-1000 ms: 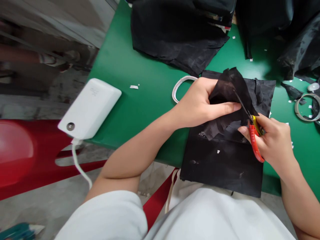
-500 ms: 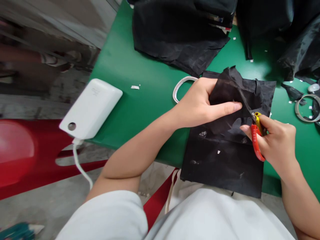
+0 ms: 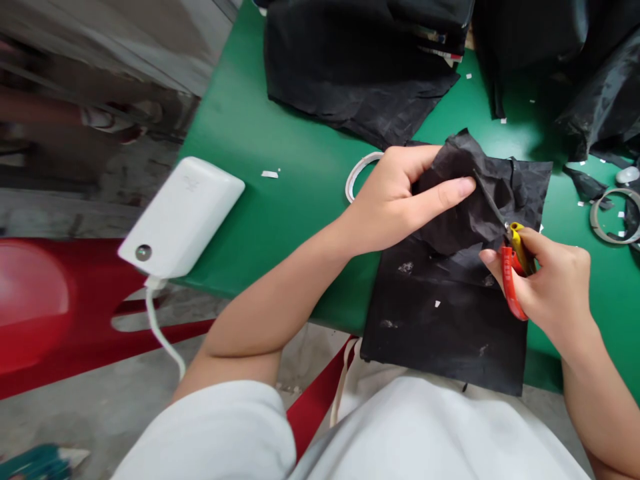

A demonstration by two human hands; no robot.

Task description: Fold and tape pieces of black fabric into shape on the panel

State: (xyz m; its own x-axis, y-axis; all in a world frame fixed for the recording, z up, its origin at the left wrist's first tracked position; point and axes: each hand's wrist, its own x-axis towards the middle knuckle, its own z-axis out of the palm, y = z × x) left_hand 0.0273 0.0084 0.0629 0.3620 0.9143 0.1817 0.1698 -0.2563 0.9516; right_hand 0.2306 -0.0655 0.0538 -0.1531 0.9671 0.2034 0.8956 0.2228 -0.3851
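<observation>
Since the earlier frames the left hand [image 3: 395, 200] has lifted a little toward the far side, its thumb now lying higher across the crumpled black fabric [image 3: 470, 200], and the scissors [image 3: 510, 267] have shifted slightly nearer the fold. That left hand is curled closed around the bunched fabric, fingers tucked behind it and thumb pressed flat over the front. Right hand [image 3: 545, 287] is closed on the scissors, gripping their red and yellow handles; the thin dark blades run up and left into the fabric, and whether they are parted or together is too fine to tell.

Crumpled fabric sits raised above a flat black sheet [image 3: 445, 327], which lies on the near right part of the green table [image 3: 280, 200] and overhangs its near edge. Small white flecks dot both the sheet and the table.

No true containers show. A white loop of tape or cord [image 3: 357, 175] lies on the table just left of the left hand, partly hidden behind it. A grey ring [image 3: 600, 217] lies at the far right edge. A pile of black cloth [image 3: 360, 67] covers the far middle of the table, with more dark material heaped at the far right.

A white power bank [image 3: 183, 217] rests at the table's left near corner, its white cable [image 3: 160, 327] hanging down. Left of the table are a red seat [image 3: 45, 300] and bare concrete floor.
</observation>
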